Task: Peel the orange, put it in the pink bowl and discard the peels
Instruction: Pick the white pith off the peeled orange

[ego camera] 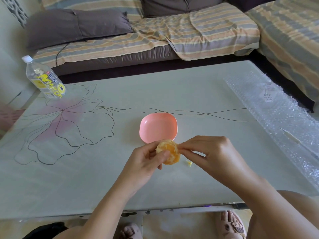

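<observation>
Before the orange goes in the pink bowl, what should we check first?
1. Orange peeled: ok on the side shown; the hidden side, cannot tell.
2. Left hand holds the orange firmly: ok.
3. Right hand free of the fruit: not ok, it pinches at the orange's edge.
4. Pink bowl upright with nothing in it, just beyond the hands: ok.
5. Peels discarded: not ok, a small peel scrap lies on the table.
6. Somewhere to throw peels: cannot tell, no bin in view.

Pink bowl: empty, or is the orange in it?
Empty. The pink bowl shows a bare inside; the orange is out of it, held by the left hand while the right hand pinches its edge.
</observation>
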`<state>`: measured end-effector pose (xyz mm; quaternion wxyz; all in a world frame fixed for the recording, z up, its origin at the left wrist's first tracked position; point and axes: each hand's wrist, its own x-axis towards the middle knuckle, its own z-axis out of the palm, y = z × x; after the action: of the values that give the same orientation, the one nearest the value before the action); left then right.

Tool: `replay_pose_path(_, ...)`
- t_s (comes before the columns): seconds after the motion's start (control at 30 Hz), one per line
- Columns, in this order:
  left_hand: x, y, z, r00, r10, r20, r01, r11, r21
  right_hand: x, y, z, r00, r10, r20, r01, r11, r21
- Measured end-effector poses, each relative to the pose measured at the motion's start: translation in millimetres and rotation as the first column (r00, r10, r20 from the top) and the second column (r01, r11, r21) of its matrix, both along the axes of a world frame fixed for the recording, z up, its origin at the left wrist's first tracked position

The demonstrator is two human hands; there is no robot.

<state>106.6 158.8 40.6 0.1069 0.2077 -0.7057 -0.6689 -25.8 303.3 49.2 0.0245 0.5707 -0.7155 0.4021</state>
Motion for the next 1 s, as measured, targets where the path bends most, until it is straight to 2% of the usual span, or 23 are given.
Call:
replay_pose_path(0.1, -1, 1, 3, 1.000, -0.019, -0.014, 0.018, 0.998, -0.058, 1, 0, 0, 0.998, -0.010, -0.054, 0.011, 1.000, 0.018)
replay_pose_path(0.37, -3, 3, 2, 1.000, -0.005, -0.026, 0.003, 0.999, -0.049, 6, -3, -3, 0.980, -0.087, -0.177, 0.101, 0.992, 0.072)
replay_pose_path(0.57, -7, 1, 1, 0.997, 0.049, -0.058, -0.055, 0.993, -0.106, 4, -2, 3, 0.992, -0.109, 0.065, 0.108, 0.994, 0.026)
replay_pose_path(0.73, -7, -1, 2, 0.989, 0.127, -0.070, -0.141, 0.957, -0.253, 4, -1, 11, 0.965, -0.084, 0.247, 0.097, 0.995, -0.040)
replay_pose_path(0.87, -4, 1, 3, 0.981, 0.172, -0.084, -0.192, 0.887, -0.420, 12, 1, 17, 0.963, -0.045, 0.266, 0.071, 0.994, -0.087)
replay_pose_path(1.0, -4, 5, 2, 0.977, 0.157, -0.142, -0.212, 0.760, -0.614, 22, -3, 14, 0.961, -0.062, 0.269, 0.089, 0.992, -0.093)
